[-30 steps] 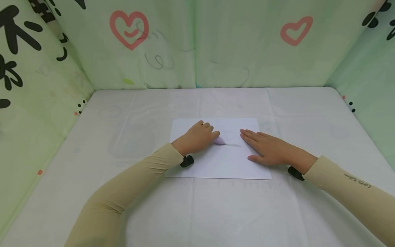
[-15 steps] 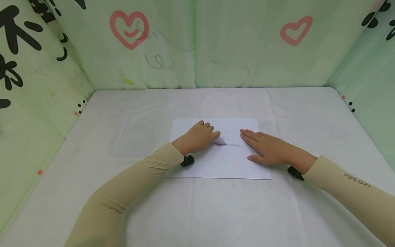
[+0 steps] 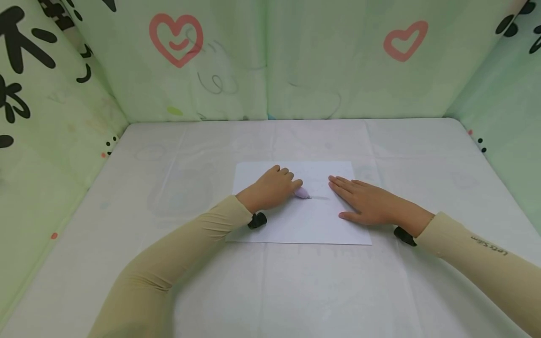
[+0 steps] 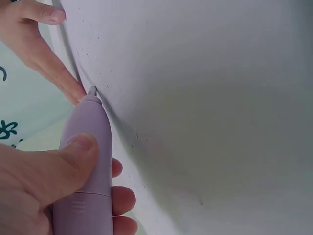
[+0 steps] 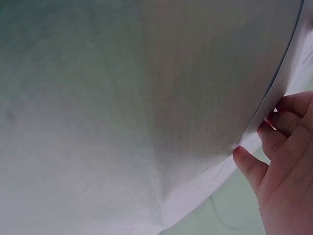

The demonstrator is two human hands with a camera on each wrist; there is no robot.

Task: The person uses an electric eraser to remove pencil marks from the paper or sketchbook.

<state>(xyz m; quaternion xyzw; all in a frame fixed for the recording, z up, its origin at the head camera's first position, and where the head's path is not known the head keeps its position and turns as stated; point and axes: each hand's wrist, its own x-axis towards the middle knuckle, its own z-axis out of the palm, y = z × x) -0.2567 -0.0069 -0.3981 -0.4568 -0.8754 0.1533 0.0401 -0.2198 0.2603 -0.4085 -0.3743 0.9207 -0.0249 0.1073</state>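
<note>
In the head view my left hand (image 3: 270,188) is over the left half of a white sheet of paper (image 3: 304,230), gripping a lilac electric eraser (image 3: 302,193). The left wrist view shows the thumb lying along the eraser's body (image 4: 88,127) and the other fingers curled round its far side. Its narrow grey tip (image 4: 92,90) is right at the paper, where small dark specks are scattered. My right hand (image 3: 372,204) lies flat on the sheet's right side, fingers straight and thumb apart. From the right wrist, its fingertips (image 5: 239,152) show by the paper's edge.
The sheet lies on a table covered with a white cloth (image 3: 127,291). Pale green curtains (image 3: 329,61) with hearts and black prints stand behind and at both sides. A black wrist camera (image 3: 257,220) sits under the left wrist, another (image 3: 405,236) under the right.
My left hand and the eraser have shifted very slightly to the right across the paper. The right hand stays in the same place.
</note>
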